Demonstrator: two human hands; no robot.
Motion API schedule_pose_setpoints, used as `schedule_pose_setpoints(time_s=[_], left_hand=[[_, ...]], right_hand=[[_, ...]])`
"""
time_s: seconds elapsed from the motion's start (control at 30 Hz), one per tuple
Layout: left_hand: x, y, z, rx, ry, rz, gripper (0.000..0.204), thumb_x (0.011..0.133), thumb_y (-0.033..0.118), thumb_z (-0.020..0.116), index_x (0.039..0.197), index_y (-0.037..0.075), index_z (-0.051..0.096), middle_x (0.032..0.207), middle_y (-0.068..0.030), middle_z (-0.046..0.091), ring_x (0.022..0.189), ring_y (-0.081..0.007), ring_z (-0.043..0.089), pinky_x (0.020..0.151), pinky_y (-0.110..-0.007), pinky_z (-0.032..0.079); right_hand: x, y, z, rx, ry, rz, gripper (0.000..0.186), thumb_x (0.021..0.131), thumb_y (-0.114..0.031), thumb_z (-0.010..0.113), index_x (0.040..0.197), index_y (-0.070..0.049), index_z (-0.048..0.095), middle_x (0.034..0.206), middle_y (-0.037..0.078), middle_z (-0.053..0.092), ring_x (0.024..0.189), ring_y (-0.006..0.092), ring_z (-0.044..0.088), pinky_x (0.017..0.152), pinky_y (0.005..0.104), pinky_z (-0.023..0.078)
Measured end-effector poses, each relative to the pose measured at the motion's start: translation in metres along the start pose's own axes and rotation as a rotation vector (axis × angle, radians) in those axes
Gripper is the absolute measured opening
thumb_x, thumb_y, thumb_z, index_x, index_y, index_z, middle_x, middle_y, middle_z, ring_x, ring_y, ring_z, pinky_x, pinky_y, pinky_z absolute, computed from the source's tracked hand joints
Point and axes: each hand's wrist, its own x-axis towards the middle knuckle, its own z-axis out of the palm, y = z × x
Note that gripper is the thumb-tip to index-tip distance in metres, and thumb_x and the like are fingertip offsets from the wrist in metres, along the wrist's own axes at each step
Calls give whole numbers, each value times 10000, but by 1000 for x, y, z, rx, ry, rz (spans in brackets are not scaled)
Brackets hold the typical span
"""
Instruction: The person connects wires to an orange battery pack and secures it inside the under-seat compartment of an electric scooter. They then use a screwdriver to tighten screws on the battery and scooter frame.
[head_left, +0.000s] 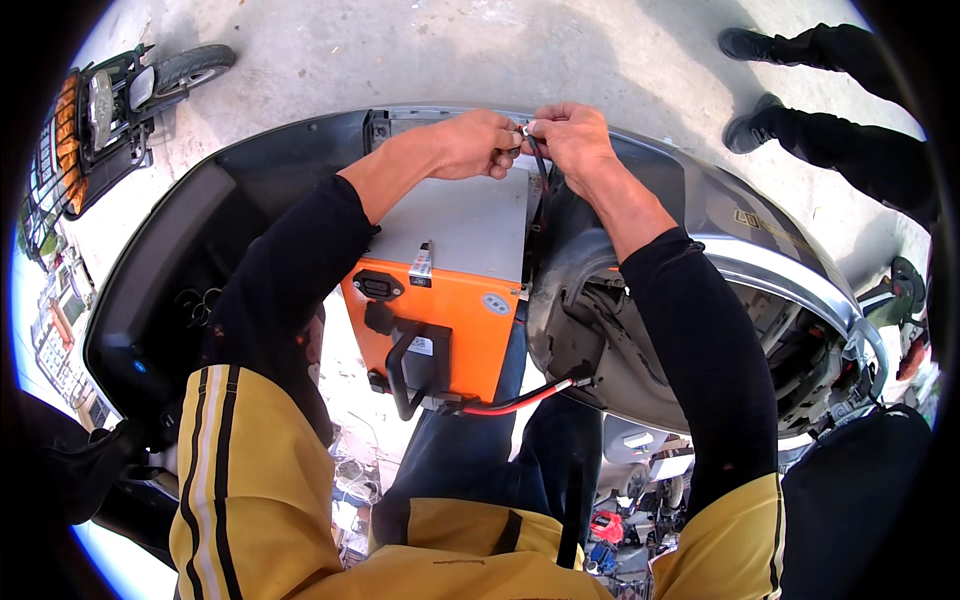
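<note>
My left hand [472, 146] and my right hand [573, 145] meet above the far edge of an orange and grey battery box [450, 225]. The right fingers pinch the end of a thin black cable [540, 165], where a small shiny metal piece shows. The left fingers are closed at the same spot, and what they hold is too small to make out. On the box's orange face sits a black socket [379, 285], with a black plug unit [428, 358] and looped cable below. A red and black cable [520, 400] runs from there to the right.
The box stands between a dark grey scooter body panel [690, 190] on the right and a dark hollow shell [150, 290] on the left. Another person's black shoes [752, 125] are at the upper right. A parked two-wheeler [115, 110] stands at the far left.
</note>
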Motion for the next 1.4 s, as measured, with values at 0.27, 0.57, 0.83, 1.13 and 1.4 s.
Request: schedule_pose_setpoints(time_s=[0.27,0.57,0.83,1.13,1.4], left_hand=[[1,-2,5,42,23,48,80,1024,106,506,1036,36,541,891,-19,523,702,-100,423,618,-268,404],[2,0,13,172,157,28,91,961,155,543,1003,75,550,830,10,473,647,-65,385,516,-237,296],[9,-4,2,30,127,38,59,960,110,551,982,58,533,830,-6,476,642,-76,390,505,-249,301],[8,-5,2,34,82,53,60,981,114,543,974,56,530,829,-7,482,652,-79,400,522,-250,316],[9,-6,3,57,70,64,64,997,118,546,999,55,553,831,2,481,656,-78,406,525,-239,319]], right_hand=[[12,9,-3,-204,65,29,156,826,-21,736,972,27,715,894,155,738,716,191,733,630,312,584],[5,1,-4,-334,51,30,163,823,-46,773,978,-8,742,910,138,754,792,168,732,698,303,591],[12,8,-15,-413,-11,-56,168,822,-64,773,975,-3,736,883,133,757,765,162,721,704,307,577],[10,3,-14,-487,-42,-132,141,819,-66,763,954,-27,747,830,124,751,740,164,714,705,320,573],[7,2,-15,-560,-59,-152,131,826,-66,750,951,-25,750,845,140,750,769,196,726,716,339,577]])
